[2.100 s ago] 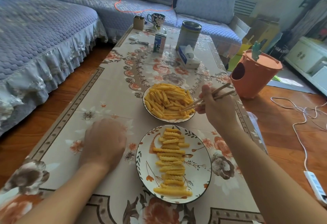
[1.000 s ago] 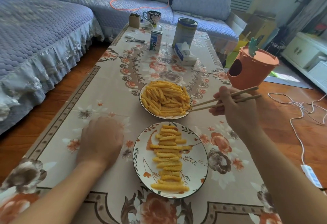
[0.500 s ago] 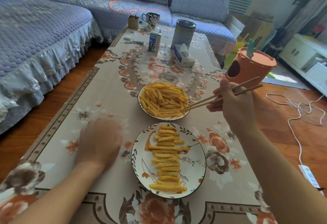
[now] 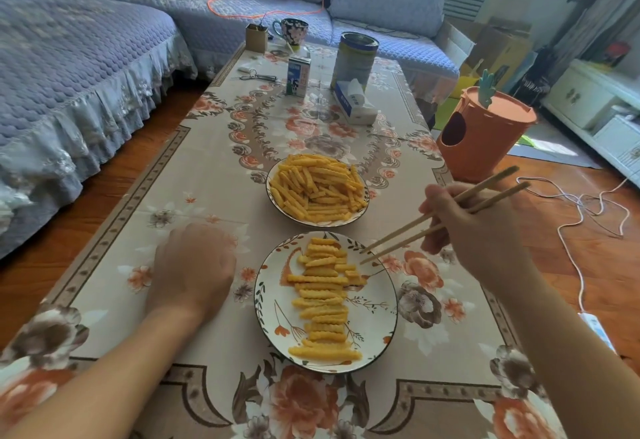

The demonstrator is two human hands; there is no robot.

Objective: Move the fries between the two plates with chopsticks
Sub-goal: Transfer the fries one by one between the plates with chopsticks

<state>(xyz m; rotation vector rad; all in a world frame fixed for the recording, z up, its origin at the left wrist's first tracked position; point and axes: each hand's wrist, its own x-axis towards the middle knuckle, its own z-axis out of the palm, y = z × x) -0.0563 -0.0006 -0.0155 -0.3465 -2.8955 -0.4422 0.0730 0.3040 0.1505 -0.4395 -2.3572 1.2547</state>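
step: chopsticks (image 4: 433, 227) tips bare over near plate (image 4: 384, 303) right rim, between picks | next: choose and pinch a fry | right hand (image 4: 474, 230): grasping chopsticks | left hand (image 4: 194, 265): knuckles down on table, curl unclear | fries (image 4: 325, 296): row on near plate, pile on far plate (image 4: 363, 211)

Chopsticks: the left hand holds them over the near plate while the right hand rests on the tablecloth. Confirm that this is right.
The hands are swapped. In the head view the right hand holds the chopsticks over the near plate, and the left hand rests on the tablecloth.
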